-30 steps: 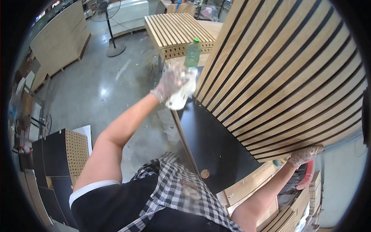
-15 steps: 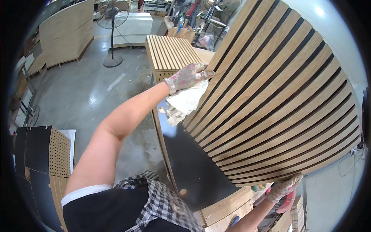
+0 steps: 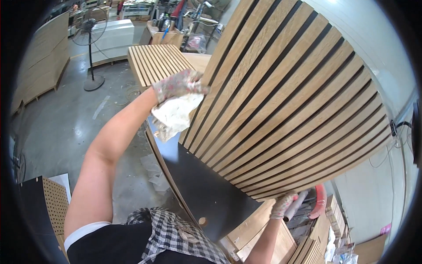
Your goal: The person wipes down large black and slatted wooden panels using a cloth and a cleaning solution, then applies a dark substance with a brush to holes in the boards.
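A large curved wooden slat panel (image 3: 281, 101), with dark grooves between its strips, stands tilted on a black board (image 3: 193, 180). My left hand (image 3: 179, 84), in a stained, speckled knit glove, is closed around a crumpled white cloth (image 3: 176, 113) at the panel's left edge. The fingertips reach onto that edge. My right hand (image 3: 281, 206), gloved alike, is at the panel's lower edge with its fingers curled against it; part of the grip is hidden. A grey cylindrical thing (image 3: 295, 206) shows right beside this hand; whether the hand touches it I cannot tell.
Behind my left hand is a slatted wooden box (image 3: 156, 61). A standing fan (image 3: 90, 53) and large pale boards (image 3: 39, 57) are at the far left. A perforated panel (image 3: 56, 204) stands at lower left. A red curved tube (image 3: 318, 201) hangs below the panel.
The view has swung, so the surroundings sit farther left. My right hand has slid leftward along the panel's lower edge. My left hand still has the cloth by the panel's left edge.
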`<state>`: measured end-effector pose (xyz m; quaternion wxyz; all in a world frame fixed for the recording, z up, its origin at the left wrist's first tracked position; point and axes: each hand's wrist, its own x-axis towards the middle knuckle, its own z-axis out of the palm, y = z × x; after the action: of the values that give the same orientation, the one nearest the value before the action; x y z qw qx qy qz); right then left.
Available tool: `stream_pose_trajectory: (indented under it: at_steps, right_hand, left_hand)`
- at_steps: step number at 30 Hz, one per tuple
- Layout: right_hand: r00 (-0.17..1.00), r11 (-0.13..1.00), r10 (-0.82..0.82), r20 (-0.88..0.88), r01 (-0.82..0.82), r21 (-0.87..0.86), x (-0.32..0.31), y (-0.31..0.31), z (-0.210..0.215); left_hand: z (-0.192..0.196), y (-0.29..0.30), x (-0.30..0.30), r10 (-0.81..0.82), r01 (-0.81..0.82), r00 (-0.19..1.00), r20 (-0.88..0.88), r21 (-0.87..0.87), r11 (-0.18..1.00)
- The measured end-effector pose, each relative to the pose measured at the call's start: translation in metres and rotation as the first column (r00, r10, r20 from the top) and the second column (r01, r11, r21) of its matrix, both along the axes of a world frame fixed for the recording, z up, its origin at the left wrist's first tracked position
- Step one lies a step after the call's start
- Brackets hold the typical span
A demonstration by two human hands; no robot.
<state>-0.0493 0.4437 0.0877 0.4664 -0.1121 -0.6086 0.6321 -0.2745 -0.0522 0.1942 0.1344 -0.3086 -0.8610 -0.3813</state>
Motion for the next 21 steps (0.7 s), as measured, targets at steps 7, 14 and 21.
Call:
stream_pose_trajectory:
  at_steps: [7,14,21]
  right_hand:
    - [0.987,0.982,0.158,-0.002,-0.158,-0.101,0.005,-0.03,0.049]
    - [0.978,0.636,-0.113,-0.177,0.208,0.743,-0.025,0.069,0.187]
    - [0.956,0.897,0.059,-0.286,0.075,0.435,-0.022,0.03,0.28]
  left_hand:
    - [-0.057,0.013,0.006,-0.107,0.096,0.993,0.046,0.201,0.975]
    - [0.074,0.022,0.022,-0.179,0.213,0.977,-0.118,0.426,0.879]
    - [0.04,0.016,0.004,-0.192,0.202,0.979,-0.061,0.34,0.918]
